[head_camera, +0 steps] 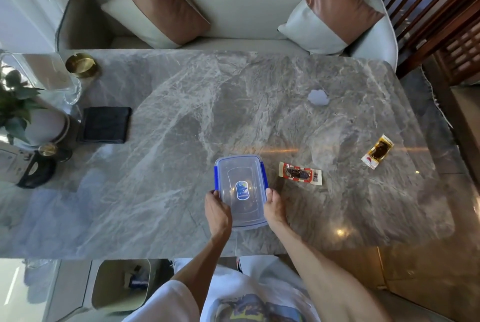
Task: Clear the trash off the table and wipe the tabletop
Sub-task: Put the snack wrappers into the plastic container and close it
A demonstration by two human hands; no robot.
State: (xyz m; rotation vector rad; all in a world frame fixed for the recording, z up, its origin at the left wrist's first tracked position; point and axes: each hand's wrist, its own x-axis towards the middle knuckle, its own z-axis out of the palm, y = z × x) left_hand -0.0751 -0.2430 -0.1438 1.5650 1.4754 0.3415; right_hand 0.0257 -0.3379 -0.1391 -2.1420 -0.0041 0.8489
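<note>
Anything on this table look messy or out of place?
Yes: a red-and-white snack packet and a yellow snack packet lie loose at odd angles right of the lidded box, and a white scrap sits farther back. Nothing looks spilled or broken.

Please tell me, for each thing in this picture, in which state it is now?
box: lid on, held at both sides.
left hand: grips the box's left side.
right hand: grips the box's right side.
red wrapper: flat on the table, untouched.
yellow wrapper: flat, near the right edge.
white scrap: lying alone.
cloth: folded, untouched.
bin: open, something inside.
</note>
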